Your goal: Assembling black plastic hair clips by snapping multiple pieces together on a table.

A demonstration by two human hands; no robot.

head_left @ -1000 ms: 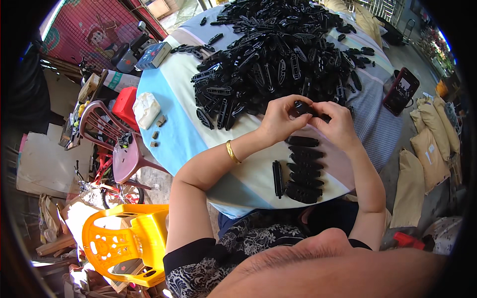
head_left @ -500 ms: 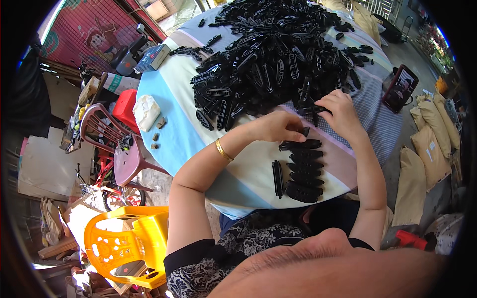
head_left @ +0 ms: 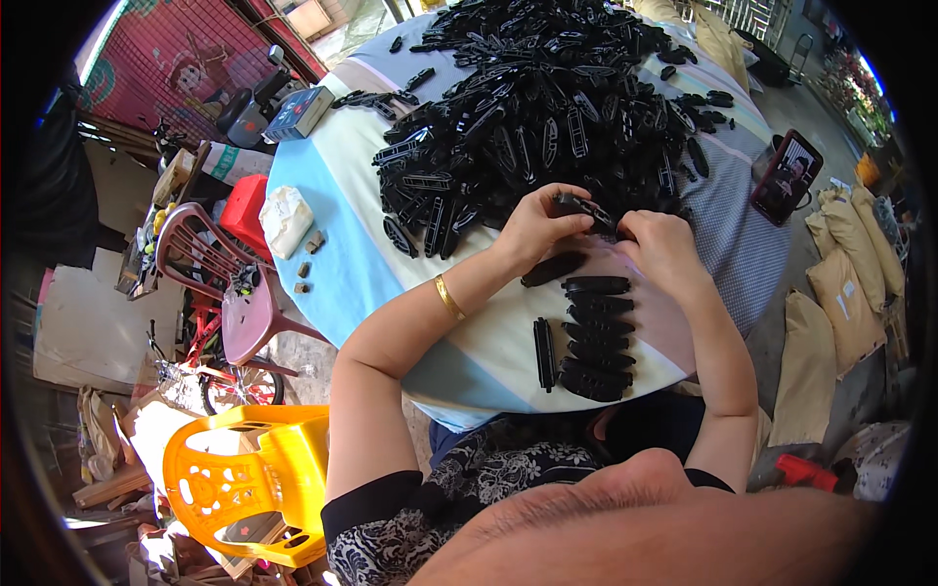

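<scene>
My left hand (head_left: 539,230) is closed on a black oblong plastic clip (head_left: 584,208), held just above the near edge of a big heap. My right hand (head_left: 662,250) has its fingers curled in a pinch at the clip's right end; what lies under those fingertips is partly hidden. Below my left hand, a single black clip (head_left: 554,269) lies slanted on the cloth. Nearer to me several similar clips (head_left: 598,330) sit stacked in a short column. Left of that column a narrow straight black clip (head_left: 544,354) points toward me.
A large heap of black clips (head_left: 528,127) covers the far table. On the striped tablecloth (head_left: 342,254) lie a crumpled white bag (head_left: 286,221), a box (head_left: 299,113) and small brown blocks. A phone (head_left: 788,176) stands at the right edge. A yellow chair (head_left: 249,479) is at lower left.
My left hand has moved up from the column to the heap's edge and now holds a clip. A clip now lies slanted above the column. My right hand has come slightly nearer to me.
</scene>
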